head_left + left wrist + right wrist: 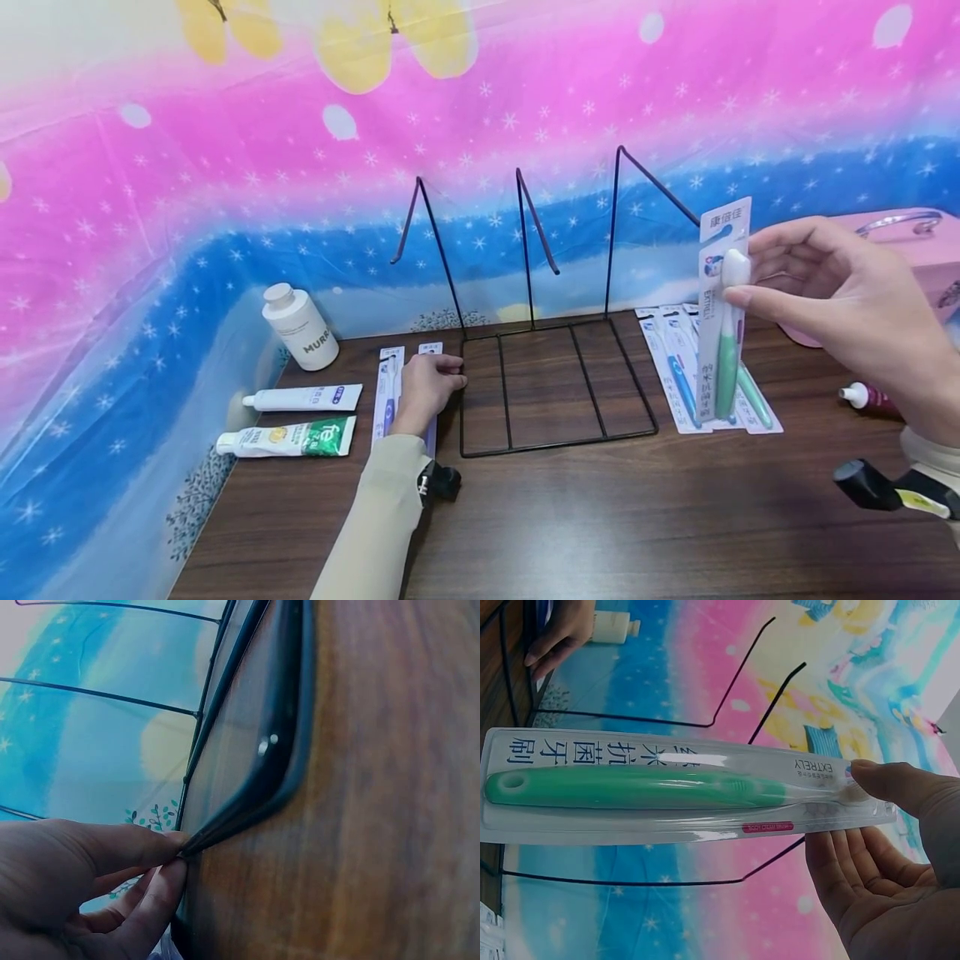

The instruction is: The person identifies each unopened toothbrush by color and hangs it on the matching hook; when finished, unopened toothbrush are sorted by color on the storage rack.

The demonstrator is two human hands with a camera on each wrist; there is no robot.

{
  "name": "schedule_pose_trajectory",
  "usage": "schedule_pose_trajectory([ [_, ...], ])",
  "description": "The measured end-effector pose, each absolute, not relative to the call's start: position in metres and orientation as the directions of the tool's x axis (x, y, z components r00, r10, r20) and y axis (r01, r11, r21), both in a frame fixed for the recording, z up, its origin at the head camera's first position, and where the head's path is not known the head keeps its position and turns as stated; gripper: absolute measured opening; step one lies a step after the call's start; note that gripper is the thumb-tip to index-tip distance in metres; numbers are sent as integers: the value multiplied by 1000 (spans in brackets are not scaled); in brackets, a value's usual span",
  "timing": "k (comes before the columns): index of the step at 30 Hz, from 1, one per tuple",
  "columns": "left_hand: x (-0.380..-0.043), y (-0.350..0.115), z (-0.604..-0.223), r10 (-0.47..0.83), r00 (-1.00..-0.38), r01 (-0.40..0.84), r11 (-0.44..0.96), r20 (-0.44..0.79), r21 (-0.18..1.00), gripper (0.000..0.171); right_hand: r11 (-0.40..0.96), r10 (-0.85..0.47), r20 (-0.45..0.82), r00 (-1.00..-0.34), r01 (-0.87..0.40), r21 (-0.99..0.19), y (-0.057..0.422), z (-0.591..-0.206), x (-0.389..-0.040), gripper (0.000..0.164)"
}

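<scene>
A wood-grained worktop (pixel 570 517) is stretching across the scene, its front part catching a pale gleam. Behind it and along its left side, a printed cloth (pixel 480 108) is hanging, showing bands of pink and blue, scattered white snowflakes, yellow winged shapes near the top and leafy sprigs low down. Toward the back left, a white bottle (pixel 302 329) with dark lettering is standing, its cap on. Nearer the front, a white tube (pixel 303 398) with a blue label and a green-and-white tube (pixel 288 437) are lying side by side, their caps pointing left. At the far right, a pink box (pixel 930 250) is sitting, bearing a silvery handle (pixel 900 217); before it a dark red tube (pixel 879 398) is lying, partly hidden.
</scene>
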State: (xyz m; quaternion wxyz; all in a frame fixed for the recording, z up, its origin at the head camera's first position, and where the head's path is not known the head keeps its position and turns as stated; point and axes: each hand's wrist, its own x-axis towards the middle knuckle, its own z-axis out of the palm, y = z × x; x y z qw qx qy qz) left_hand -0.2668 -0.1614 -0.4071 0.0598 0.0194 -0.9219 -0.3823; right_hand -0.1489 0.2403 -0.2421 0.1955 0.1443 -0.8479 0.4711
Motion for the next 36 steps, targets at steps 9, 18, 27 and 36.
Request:
schedule_pose_trajectory([
  [9,-265,-163,-408,-70,-992,22,705,101,708,26,535,-97,492,-865,-463,-707,235,-246,-156,44],
  [18,-264,-162,-409,-72,-993,16,698,92,716,26,512,-102,505,-857,-481,-712,232,-249,-159,45],
  [27,-267,-161,-409,-81,-992,9,702,93,712,25,500,-79,519,-851,-484,-718,232,-252,-159,45],
  [36,-267,-161,-408,-83,-992,6,703,91,712,25,508,-75,510,-857,-473,-720,229,-251,-167,45],
])
